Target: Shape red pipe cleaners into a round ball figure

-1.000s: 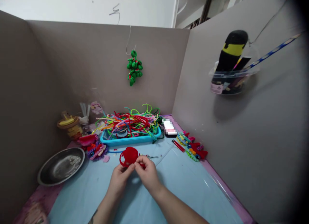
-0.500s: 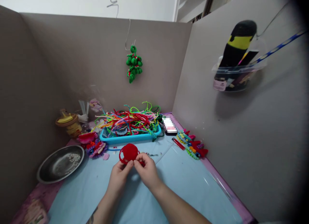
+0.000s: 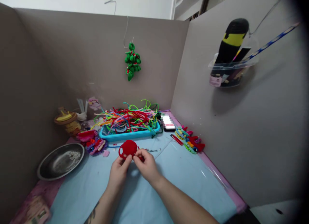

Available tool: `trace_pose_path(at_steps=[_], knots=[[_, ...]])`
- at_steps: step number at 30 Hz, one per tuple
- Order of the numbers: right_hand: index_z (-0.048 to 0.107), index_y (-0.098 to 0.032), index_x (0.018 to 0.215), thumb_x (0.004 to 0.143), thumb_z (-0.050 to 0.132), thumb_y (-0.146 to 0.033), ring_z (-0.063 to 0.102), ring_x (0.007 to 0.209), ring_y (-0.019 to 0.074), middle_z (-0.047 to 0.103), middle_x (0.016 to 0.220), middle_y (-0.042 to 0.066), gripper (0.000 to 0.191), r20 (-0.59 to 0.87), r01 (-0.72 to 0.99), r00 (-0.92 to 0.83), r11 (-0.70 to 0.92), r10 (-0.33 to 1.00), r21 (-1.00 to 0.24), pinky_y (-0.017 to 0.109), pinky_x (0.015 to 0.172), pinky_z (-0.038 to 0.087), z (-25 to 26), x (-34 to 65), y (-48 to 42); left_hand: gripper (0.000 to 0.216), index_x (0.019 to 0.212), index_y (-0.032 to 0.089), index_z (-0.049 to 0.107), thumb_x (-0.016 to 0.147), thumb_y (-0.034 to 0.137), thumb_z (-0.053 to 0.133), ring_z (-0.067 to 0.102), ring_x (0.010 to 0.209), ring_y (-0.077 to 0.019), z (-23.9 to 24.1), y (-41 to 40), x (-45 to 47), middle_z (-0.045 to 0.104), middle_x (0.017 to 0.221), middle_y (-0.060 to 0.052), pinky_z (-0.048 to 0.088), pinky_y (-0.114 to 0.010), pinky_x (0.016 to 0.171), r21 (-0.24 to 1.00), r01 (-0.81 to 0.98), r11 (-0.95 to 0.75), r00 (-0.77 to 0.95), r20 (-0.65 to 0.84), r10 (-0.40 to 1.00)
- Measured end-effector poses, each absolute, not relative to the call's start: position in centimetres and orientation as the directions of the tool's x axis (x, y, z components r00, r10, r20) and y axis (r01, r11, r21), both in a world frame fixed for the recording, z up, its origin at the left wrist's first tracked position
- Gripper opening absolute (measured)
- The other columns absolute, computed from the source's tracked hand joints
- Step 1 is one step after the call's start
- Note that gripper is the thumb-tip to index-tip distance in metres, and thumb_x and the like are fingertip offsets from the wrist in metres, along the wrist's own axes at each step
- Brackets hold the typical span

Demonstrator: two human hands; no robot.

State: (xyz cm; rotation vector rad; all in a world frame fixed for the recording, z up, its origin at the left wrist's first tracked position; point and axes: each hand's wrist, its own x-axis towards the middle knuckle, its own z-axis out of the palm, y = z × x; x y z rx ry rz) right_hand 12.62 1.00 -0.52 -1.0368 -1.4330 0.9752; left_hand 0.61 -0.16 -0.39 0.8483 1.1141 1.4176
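A round red fuzzy piece, looking like bent pipe cleaner with a loop at its left side, is held up over the blue table cover. My left hand grips its lower left edge between thumb and fingers. Close beside it, my right hand pinches the lower right edge, thumb near the other thumb. The fingers partly hide the piece's underside. Behind it stands a blue tray heaped with multicoloured pipe cleaners.
To the left are a metal bowl with small pale bits and colourful fuzzy pieces. A phone, a red cutter-like tool and fuzzy fish-like figures lie right. Grey partitions enclose the table; a plastic tub hangs right.
The view has shifted slightly, so the surroundings sit a little further left and higher. Both hands keep hold of the red piece, with barely any change in their grip.
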Motion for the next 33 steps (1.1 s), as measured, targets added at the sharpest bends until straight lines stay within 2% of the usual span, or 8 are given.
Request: trace_pose_path(at_steps=[6, 11, 16, 22, 27, 33], knots=[[0.057, -0.018, 0.070, 0.077, 0.053, -0.023, 0.045, 0.058, 0.0110, 0.051, 0.061, -0.003, 0.010, 0.303, 0.134, -0.070, 0.310, 0.950, -0.941, 0.022, 0.057, 0.035, -0.3, 13.0, 1.0, 0.030, 0.082, 0.012, 0.069, 0.064, 0.036, 0.075, 0.064, 0.081, -0.0208, -0.9, 0.0, 0.2, 0.072, 0.085, -0.007, 0.046, -0.031, 0.081, 0.923, -0.384, 0.033, -0.217, -0.125, 0.968], [0.056, -0.018, 0.072, 0.080, 0.053, -0.024, 0.047, 0.061, 0.0121, 0.053, 0.064, -0.002, 0.010, 0.299, 0.155, -0.052, 0.304, 0.953, -0.940, 0.022, 0.058, 0.036, -0.7, 13.4, 1.3, 0.032, 0.090, 0.013, 0.069, 0.066, 0.035, 0.074, 0.063, 0.084, -0.0179, -0.8, -0.2, 0.6, 0.071, 0.094, -0.009, 0.046, -0.027, 0.076, 0.862, -0.497, 0.101, -0.133, -0.190, 0.973], [0.055, -0.018, 0.071, 0.080, 0.053, -0.025, 0.046, 0.058, 0.0116, 0.051, 0.062, -0.003, 0.012, 0.276, 0.151, -0.039, 0.279, 0.960, -0.948, 0.022, 0.055, 0.035, -0.8, 13.5, 1.6, 0.030, 0.083, 0.012, 0.070, 0.060, 0.030, 0.079, 0.061, 0.076, -0.0144, -0.2, -0.3, 0.7, 0.071, 0.086, -0.009, 0.045, -0.024, 0.069, 0.818, -0.553, 0.161, -0.077, -0.243, 0.967], [0.054, -0.018, 0.071, 0.080, 0.053, -0.025, 0.046, 0.056, 0.0111, 0.050, 0.060, -0.004, 0.012, 0.295, 0.190, -0.032, 0.295, 0.955, -0.936, 0.021, 0.054, 0.036, -1.0, 13.4, 1.7, 0.029, 0.081, 0.012, 0.070, 0.060, 0.029, 0.080, 0.061, 0.075, -0.0135, -0.5, -0.2, 0.6, 0.070, 0.086, -0.008, 0.045, -0.022, 0.067, 0.800, -0.568, 0.191, -0.056, -0.269, 0.961], [0.057, -0.019, 0.074, 0.082, 0.051, -0.021, 0.054, 0.066, 0.0143, 0.059, 0.070, 0.000, 0.010, 0.412, 0.349, -0.087, 0.415, 0.907, -0.840, 0.024, 0.061, 0.041, -1.3, 13.6, 1.7, 0.031, 0.079, 0.012, 0.070, 0.057, 0.029, 0.081, 0.060, 0.074, -0.0120, -0.4, 0.0, 0.6, 0.070, 0.083, -0.006, 0.044, -0.020, 0.066, 0.811, -0.553, 0.191, -0.107, -0.297, 0.949], [0.059, -0.019, 0.088, 0.084, 0.050, -0.018, 0.058, 0.081, 0.0189, 0.065, 0.084, 0.005, 0.010, 0.531, 0.471, -0.199, 0.556, 0.824, -0.685, 0.029, 0.074, 0.044, -1.3, 13.8, 1.6, 0.035, 0.079, 0.012, 0.069, 0.054, 0.032, 0.082, 0.060, 0.071, -0.0125, 0.0, 0.1, 0.6, 0.070, 0.081, -0.006, 0.044, -0.022, 0.064, 0.810, -0.558, 0.181, -0.120, -0.295, 0.948]])
